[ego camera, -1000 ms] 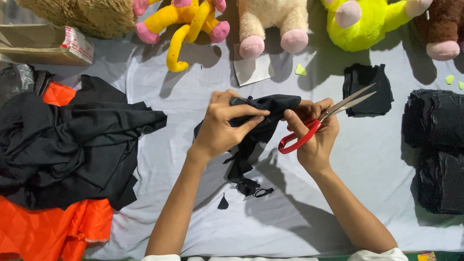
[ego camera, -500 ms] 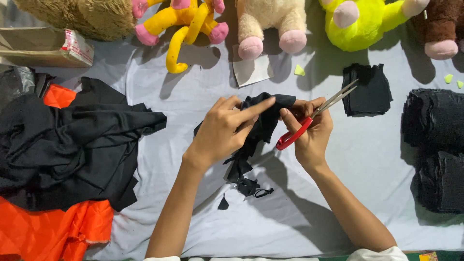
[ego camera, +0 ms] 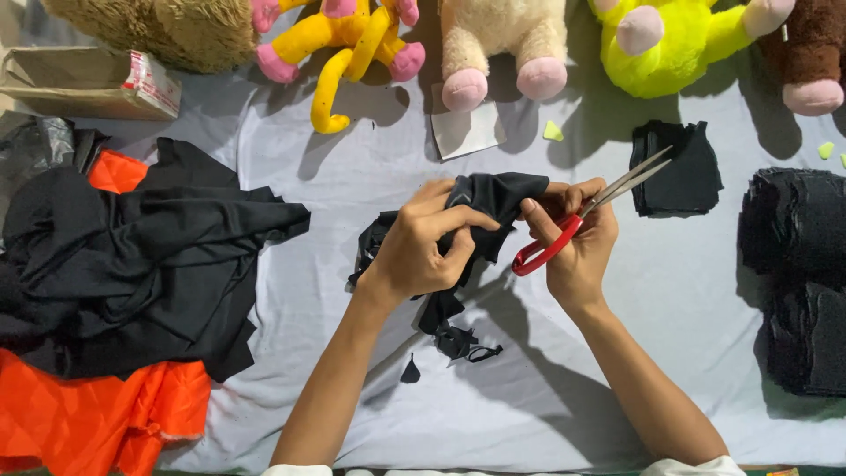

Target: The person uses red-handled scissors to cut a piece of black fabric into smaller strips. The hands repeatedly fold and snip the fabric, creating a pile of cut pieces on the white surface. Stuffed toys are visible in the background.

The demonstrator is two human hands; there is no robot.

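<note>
My left hand (ego camera: 421, 245) grips a bunched piece of black fabric (ego camera: 493, 196) held just above the grey sheet. My right hand (ego camera: 577, 247) holds red-handled scissors (ego camera: 582, 211), whose metal blades are nearly closed and point up to the right, away from the fabric. The right fingers also touch the fabric's right edge. Small black fabric scraps (ego camera: 456, 339) lie on the sheet below my hands.
A heap of black cloth (ego camera: 132, 256) over orange cloth (ego camera: 97, 414) lies at left. A folded black square (ego camera: 679, 172) and stacks of black pieces (ego camera: 802, 273) sit at right. Plush toys (ego camera: 502, 44) line the far edge beside a brown box (ego camera: 84, 84) and a paper card (ego camera: 463, 132).
Both hands shifted slightly right and down. My left fingers have curled tighter around the black fabric, and the scissors have tilted a little with the blades still nearly closed.
</note>
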